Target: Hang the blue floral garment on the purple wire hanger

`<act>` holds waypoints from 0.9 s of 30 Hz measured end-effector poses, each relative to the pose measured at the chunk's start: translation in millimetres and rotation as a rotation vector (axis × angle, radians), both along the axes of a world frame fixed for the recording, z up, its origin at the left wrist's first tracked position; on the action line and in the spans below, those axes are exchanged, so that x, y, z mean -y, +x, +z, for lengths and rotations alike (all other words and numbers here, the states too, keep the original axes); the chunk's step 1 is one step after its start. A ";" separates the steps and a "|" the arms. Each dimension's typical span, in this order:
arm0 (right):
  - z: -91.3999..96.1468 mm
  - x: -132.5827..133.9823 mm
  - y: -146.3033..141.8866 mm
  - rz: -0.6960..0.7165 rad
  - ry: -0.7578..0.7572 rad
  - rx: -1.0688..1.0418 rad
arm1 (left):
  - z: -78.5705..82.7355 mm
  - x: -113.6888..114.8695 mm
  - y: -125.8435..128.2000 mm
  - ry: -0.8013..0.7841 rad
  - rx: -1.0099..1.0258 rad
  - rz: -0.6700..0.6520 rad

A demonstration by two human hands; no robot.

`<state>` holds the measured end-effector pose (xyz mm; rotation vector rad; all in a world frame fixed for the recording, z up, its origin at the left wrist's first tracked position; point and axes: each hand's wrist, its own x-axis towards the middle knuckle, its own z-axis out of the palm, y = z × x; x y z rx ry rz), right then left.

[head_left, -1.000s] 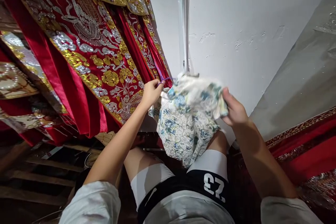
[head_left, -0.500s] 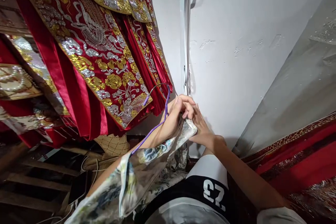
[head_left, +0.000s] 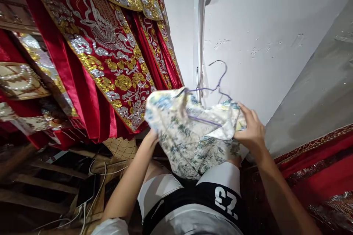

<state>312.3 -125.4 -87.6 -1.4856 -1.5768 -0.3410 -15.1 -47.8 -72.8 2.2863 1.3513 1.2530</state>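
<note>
A floral shirt (head_left: 179, 132), cream with blue, green and yellow print, is spread between my two hands above my lap. Inside its neck sits a purple-coated hanger (head_left: 204, 120), whose hook (head_left: 222, 67) sticks up out of the collar. My right hand (head_left: 252, 128) grips the shirt at its right shoulder, thumb on top. On the opposite side my left hand (head_left: 153, 136) holds up the other shoulder; the cloth covers its fingers. The shirt's left part is smeared by motion.
Red sequined embroidered garments (head_left: 121, 62) hang at the left. A white wall (head_left: 248, 18) stands ahead, beside a grey plastic-like sheet (head_left: 317, 80) and red cloth (head_left: 325, 169). Low at left, a phone (head_left: 87, 190) with white cables lies on wooden slats (head_left: 46, 183).
My hands were together near the middle with the shirt hanging sideways and the hanger by my left forearm. They have moved apart, spreading the shirt; the hanger now stands hook up in its neck.
</note>
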 end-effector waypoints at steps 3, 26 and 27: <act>17.6 -7.9 9.2 -0.052 -0.041 -0.043 | -29.5 6.3 -3.4 -0.240 0.426 -0.103; -84.8 7.5 -106.9 0.640 -0.927 -0.582 | -126.5 66.4 32.6 -0.783 1.487 -0.018; -86.7 5.0 -111.3 0.604 -0.942 -0.579 | -126.7 69.1 38.3 -0.800 1.486 -0.041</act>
